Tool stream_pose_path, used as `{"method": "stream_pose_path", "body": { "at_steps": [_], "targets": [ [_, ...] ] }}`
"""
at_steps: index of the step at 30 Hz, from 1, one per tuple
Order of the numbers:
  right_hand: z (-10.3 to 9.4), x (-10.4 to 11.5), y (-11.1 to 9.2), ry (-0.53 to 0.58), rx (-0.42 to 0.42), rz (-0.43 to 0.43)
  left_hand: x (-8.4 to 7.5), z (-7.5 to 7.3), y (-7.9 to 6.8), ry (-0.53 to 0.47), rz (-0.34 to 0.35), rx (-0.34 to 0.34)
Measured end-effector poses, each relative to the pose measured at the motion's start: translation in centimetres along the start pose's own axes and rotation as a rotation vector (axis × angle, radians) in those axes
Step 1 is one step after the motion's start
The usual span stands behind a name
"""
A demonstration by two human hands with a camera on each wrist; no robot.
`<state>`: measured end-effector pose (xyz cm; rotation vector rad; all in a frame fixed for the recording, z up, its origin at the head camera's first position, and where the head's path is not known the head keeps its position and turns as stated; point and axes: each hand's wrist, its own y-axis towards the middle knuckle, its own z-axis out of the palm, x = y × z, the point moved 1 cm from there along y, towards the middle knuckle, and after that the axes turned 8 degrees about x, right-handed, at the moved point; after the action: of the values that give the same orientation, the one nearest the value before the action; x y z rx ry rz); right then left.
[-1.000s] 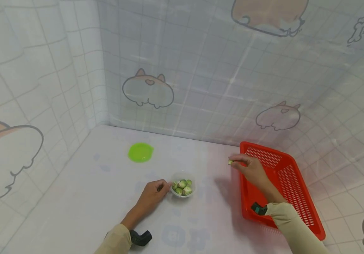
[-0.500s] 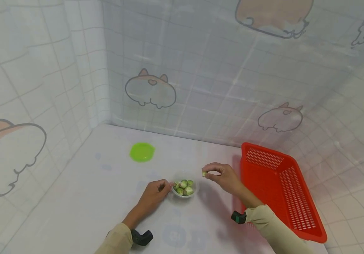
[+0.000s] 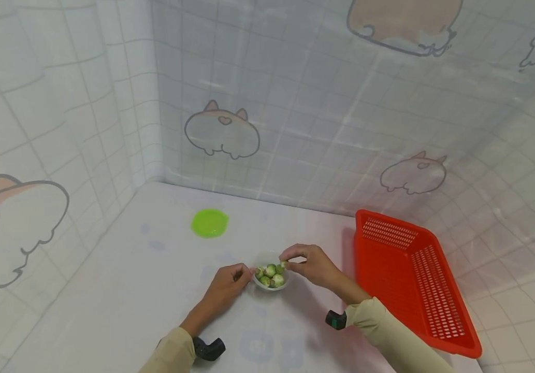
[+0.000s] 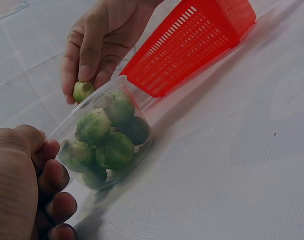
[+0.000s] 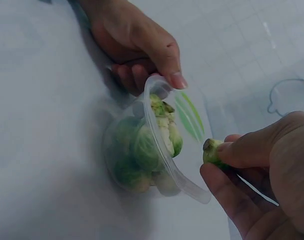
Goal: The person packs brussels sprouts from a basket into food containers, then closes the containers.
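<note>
A clear plastic container [image 5: 184, 185] stands on the white-covered table, holding several Brussels sprouts [image 4: 114, 151]. On its left side my left hand [image 3: 225, 282] pinches the rim between thumb and forefinger, the other fingers curled below, as the left wrist view shows. Between the thumb and fingers of my right hand [image 3: 315, 265] is a single small Brussels sprout [image 5: 214, 154], at the container's right side by the rim. Both wrist views show this sprout outside the container's opening, close to the rim.
A slotted red plastic basket [image 3: 388, 280] stands at the right of the table. Further back, left of the container, lies a flat bright green round piece [image 3: 210, 223]. Patterned sheeting [image 3: 295, 129] walls in the table at the back and on both sides.
My right hand has come leftward from the red basket to the container, carrying the Brussels sprout. My left hand has kept its place at the rim.
</note>
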<state>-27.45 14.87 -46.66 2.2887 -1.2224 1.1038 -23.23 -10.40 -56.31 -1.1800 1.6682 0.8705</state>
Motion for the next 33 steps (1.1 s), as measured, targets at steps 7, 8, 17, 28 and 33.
{"method": "stream_pose_path", "body": {
  "at_steps": [7, 8, 17, 28, 33],
  "targets": [
    [0.7, 0.4, 0.6, -0.118, 0.033, -0.047, 0.2, 0.1, 0.1, -0.001, 0.025, -0.005],
    [0.7, 0.4, 0.6, -0.137, 0.037, -0.054, 0.2, 0.1, 0.1, -0.001, 0.028, -0.005],
    [1.1, 1.4, 0.8, -0.231, 0.086, -0.114, 0.0, 0.0, 0.0, -0.002, 0.026, -0.015],
    [1.5, 1.8, 0.8, -0.312, 0.125, -0.122, 0.3, 0.1, -0.1, 0.002, 0.036, -0.01],
    [1.6, 1.8, 0.8, -0.345, 0.144, -0.11, 0.3, 0.1, -0.1, -0.014, 0.042, -0.005]
  ]
}}
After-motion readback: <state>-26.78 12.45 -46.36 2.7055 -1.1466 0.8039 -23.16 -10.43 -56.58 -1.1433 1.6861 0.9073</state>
